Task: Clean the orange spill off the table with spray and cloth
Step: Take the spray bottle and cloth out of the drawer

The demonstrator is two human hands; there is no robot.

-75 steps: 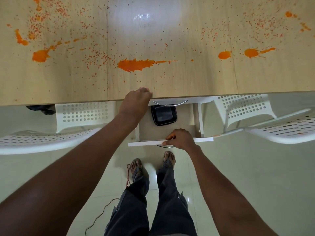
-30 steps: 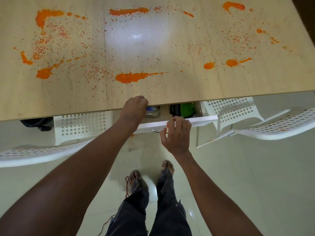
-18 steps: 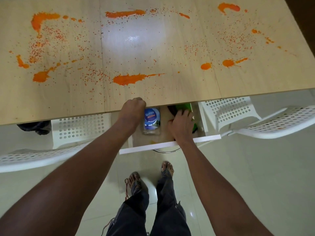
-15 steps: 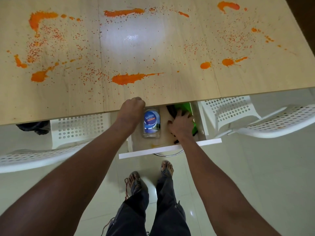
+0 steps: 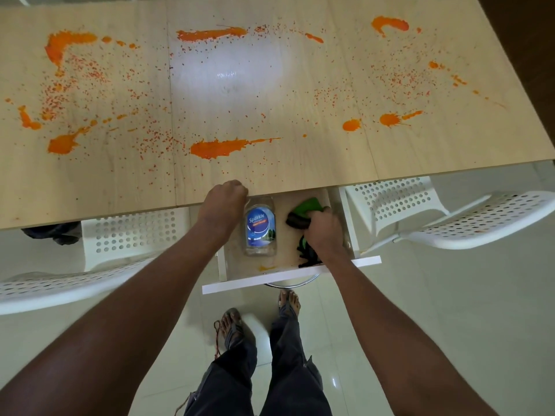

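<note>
A: What lies nearest the person, reckoned from the drawer [image 5: 288, 279]?

B: Below its white front, two sandalled feet [image 5: 258, 316] stand on the pale floor. The drawer itself is pulled out from under the worktop [image 5: 270, 163].

A: And inside it?

B: A clear bottle [image 5: 259, 228] with a blue label lies on its side toward the drawer's left. At the drawer's right, the right hand [image 5: 326, 231] has its fingers curled down around a green cloth [image 5: 309, 206] with a dark part beside it.

A: The other hand?

B: The left hand [image 5: 223, 201] is a closed fist at the drawer's upper left corner, on the worktop's edge; whether it holds anything I cannot tell.

A: Beyond the drawer?

B: Orange spill [image 5: 222, 147] covers the worktop, one long splash just past the drawer, more blots and specks farther off. White perforated chairs [image 5: 420, 211] stand on either side of the drawer.
</note>
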